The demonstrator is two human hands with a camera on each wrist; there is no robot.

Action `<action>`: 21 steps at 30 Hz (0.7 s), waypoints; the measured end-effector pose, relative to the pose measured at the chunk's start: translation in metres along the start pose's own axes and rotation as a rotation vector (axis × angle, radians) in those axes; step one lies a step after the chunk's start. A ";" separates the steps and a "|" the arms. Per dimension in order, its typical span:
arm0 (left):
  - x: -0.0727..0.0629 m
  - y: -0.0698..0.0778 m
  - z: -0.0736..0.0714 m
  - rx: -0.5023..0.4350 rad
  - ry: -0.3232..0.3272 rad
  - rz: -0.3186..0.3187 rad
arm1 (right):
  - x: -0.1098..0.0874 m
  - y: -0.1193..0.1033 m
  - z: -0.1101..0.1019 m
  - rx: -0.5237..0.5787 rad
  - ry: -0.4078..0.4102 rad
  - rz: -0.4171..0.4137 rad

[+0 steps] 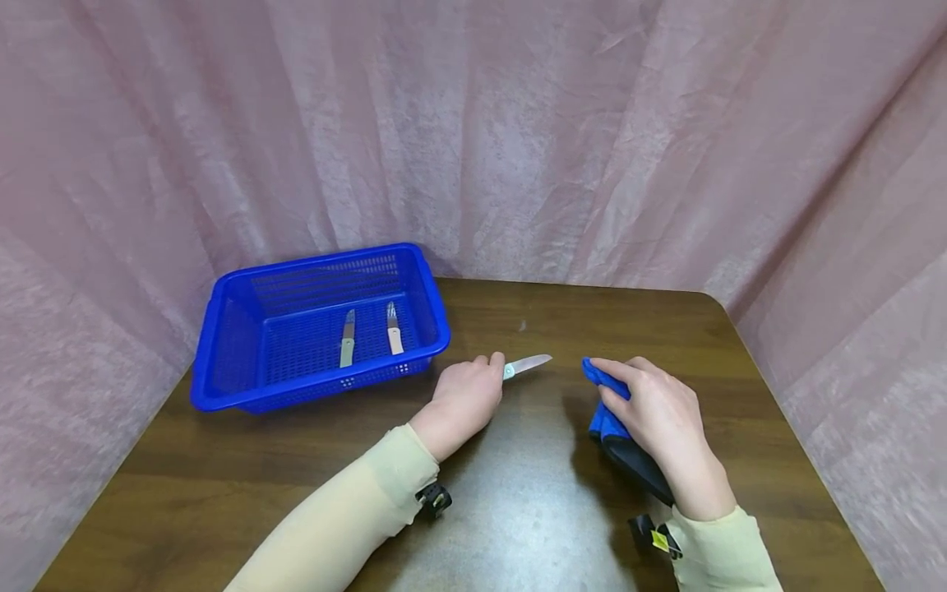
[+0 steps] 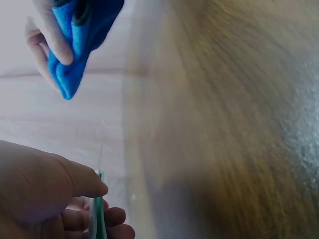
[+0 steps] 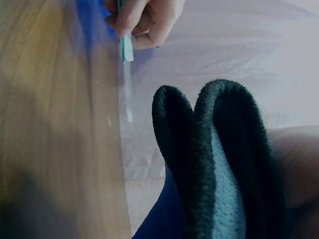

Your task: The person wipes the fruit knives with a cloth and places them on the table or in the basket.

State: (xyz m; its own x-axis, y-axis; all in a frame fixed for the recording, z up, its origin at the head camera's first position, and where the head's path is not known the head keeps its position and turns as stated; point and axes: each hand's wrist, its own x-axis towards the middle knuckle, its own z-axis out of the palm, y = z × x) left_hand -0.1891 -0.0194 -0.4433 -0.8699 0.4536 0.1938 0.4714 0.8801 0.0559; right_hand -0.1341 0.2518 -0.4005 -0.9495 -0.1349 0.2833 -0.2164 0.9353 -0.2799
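Blue basket (image 1: 222, 337), blue-and-black cloth (image 1: 617, 432), dark brown table (image 1: 740, 395), pink curtain (image 1: 518, 123) — cream sleeves (image 1: 355, 510).

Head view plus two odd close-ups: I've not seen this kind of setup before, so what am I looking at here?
No machine: a person works with bare hands, wearing a camera on the head and one on each wrist. The wide picture is the head view. On the brown table stands a blue basket with two knives inside. The left hand holds a small knife; the right hand grips a blue and black cloth. Each blurry close-up is a wrist view, showing the opposite hand.
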 end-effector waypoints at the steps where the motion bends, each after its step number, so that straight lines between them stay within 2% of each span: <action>1: -0.001 -0.001 -0.002 -0.009 0.019 0.007 | 0.001 -0.001 -0.001 -0.001 0.003 -0.001; 6: -0.006 -0.003 -0.014 -0.020 0.091 0.047 | 0.005 -0.007 -0.004 -0.001 0.021 -0.009; 13: -0.015 -0.005 -0.026 -0.042 0.220 0.069 | 0.011 -0.016 -0.009 0.004 0.039 -0.030; 21: -0.024 -0.011 -0.036 -0.056 0.305 0.077 | 0.016 -0.030 -0.014 0.018 0.069 -0.064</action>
State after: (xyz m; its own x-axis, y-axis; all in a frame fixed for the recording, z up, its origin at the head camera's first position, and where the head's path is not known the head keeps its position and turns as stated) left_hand -0.1678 -0.0452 -0.4138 -0.7517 0.4485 0.4835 0.5491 0.8317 0.0822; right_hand -0.1400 0.2259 -0.3744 -0.9158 -0.1710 0.3633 -0.2808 0.9195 -0.2750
